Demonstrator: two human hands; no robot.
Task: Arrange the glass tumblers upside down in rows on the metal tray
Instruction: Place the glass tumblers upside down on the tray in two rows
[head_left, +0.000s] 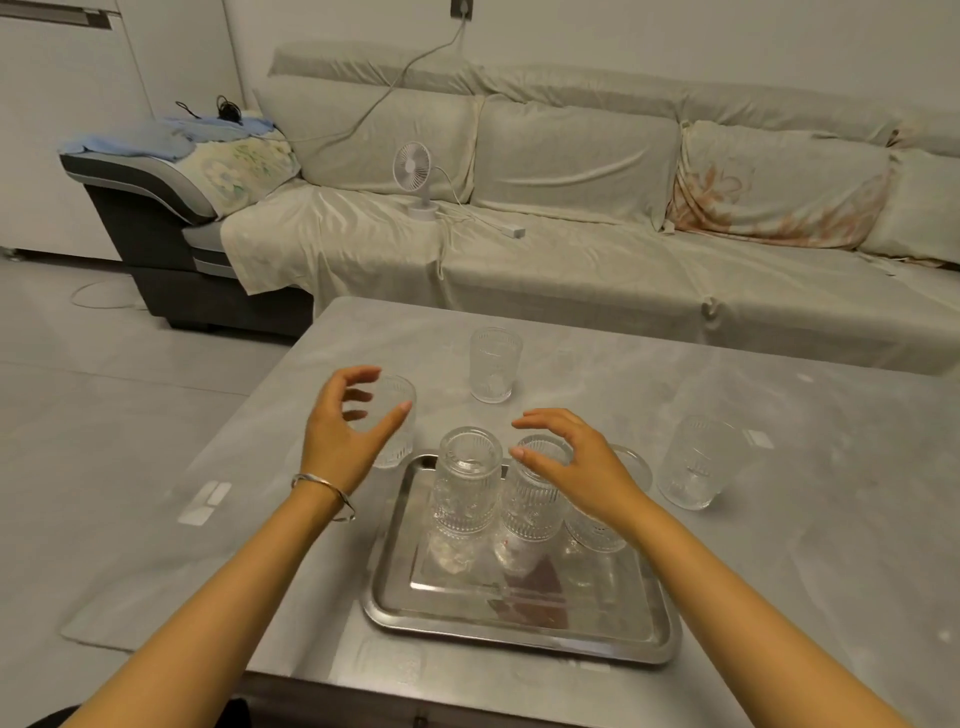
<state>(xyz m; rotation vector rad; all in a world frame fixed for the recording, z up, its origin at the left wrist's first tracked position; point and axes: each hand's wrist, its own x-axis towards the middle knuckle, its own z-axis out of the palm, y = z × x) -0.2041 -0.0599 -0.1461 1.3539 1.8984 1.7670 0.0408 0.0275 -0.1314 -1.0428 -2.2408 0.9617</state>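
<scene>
Metal tray (519, 621) sits on the grey table (779, 545), near its front edge; all positions below are relative to the tray. Three glass tumblers stand upside down in one row along the tray's far side: left tumbler (466, 483), middle tumbler (532, 499), right tumbler (597, 525). Three more stand upright on the table off the tray: one (395, 423) just beyond the far-left corner; one (494, 365) well beyond the far edge; one (696, 462) past the far-right corner. Left hand (345, 431) hovers before the far-left tumbler, fingers spread wide, holding nothing; right hand (576, 462) hovers over the middle inverted tumbler, fingers wide, contact uncertain; bracelet (324, 493) on left wrist.
</scene>
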